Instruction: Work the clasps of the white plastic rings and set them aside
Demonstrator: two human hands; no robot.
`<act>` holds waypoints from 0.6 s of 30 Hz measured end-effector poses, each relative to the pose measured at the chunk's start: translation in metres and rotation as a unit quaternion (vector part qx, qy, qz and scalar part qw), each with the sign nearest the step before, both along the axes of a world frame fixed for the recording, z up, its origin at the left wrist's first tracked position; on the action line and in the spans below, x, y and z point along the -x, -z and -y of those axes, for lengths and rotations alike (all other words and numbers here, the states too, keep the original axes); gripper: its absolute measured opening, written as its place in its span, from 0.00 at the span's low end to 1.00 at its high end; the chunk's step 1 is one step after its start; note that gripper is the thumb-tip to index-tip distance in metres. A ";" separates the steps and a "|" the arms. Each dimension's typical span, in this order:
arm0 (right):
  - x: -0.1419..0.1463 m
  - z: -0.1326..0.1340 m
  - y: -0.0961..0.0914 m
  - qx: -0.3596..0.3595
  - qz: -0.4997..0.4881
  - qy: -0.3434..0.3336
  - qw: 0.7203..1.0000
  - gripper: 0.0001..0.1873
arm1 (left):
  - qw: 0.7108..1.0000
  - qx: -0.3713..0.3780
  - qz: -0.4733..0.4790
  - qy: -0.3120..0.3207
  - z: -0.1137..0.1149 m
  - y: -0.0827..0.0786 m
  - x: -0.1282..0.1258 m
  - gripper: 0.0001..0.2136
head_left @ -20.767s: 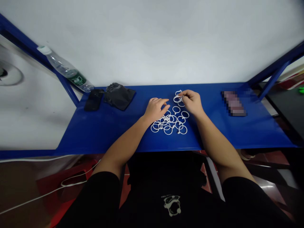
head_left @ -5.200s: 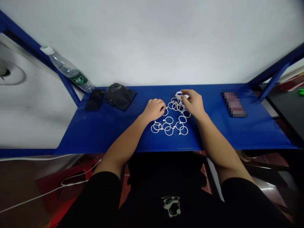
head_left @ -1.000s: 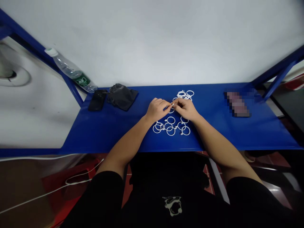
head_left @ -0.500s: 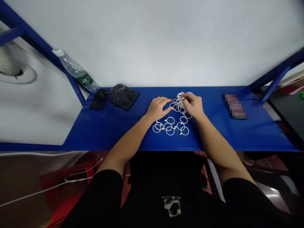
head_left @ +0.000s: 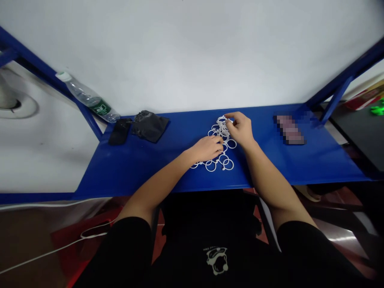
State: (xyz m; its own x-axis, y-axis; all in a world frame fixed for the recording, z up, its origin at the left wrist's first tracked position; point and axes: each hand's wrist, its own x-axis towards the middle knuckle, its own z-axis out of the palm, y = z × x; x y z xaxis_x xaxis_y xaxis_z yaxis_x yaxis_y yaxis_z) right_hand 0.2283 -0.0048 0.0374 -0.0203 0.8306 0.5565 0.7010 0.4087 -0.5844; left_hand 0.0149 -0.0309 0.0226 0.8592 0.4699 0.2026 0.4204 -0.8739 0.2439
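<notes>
Several thin white rings with small knobs lie on the blue table, some linked to one another. A tangled pile of white rings (head_left: pixel 223 129) is at the back. My right hand (head_left: pixel 242 127) is at the pile's right side, thumb and forefinger pinched on a white ring at its top. My left hand (head_left: pixel 207 149) lies palm down in front of the pile. Its curled fingertips are closed on a white ring in the strand, and the hand hides part of that strand. Nearer the front edge, a row of white rings (head_left: pixel 211 171) runs below my left hand.
The blue table (head_left: pixel 126 172) meets a white wall behind. Left of the rings are a black drawstring pouch (head_left: pixel 151 127), a black phone (head_left: pixel 120 132) and a clear plastic bottle (head_left: pixel 90 98) leaning on the frame. To the right lies a blurred-out rectangular object (head_left: pixel 289 130).
My left hand has moved right and toward me, from beside the pile onto the strand of rings, and its fingers have curled. My right hand stays at the pile. The view has shifted slightly.
</notes>
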 end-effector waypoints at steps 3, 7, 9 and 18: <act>0.007 0.006 -0.001 -0.013 0.007 -0.050 0.999 0.16 | 0.995 0.003 0.089 -0.035 -0.008 -0.001 0.018 0.10; 0.020 0.016 -0.001 0.010 0.024 -0.157 0.987 0.18 | 0.972 -0.031 0.194 -0.133 -0.012 0.005 0.040 0.12; 0.027 0.020 0.000 0.035 0.035 -0.206 0.977 0.19 | 0.963 -0.051 0.209 -0.164 -0.012 0.011 0.045 0.13; 0.037 0.022 0.002 0.102 0.016 -0.219 0.970 0.16 | 0.954 -0.104 0.205 -0.190 -0.011 0.015 0.047 0.16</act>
State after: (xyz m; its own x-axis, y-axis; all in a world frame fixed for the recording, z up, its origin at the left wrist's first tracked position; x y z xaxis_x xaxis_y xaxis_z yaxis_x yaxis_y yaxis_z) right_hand 0.1913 -0.0273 0.0349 -0.4111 0.8314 0.3739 0.5049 0.5491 -0.6660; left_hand -0.0319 -0.0196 0.0080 0.4625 0.6450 0.6083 0.6232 -0.7245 0.2945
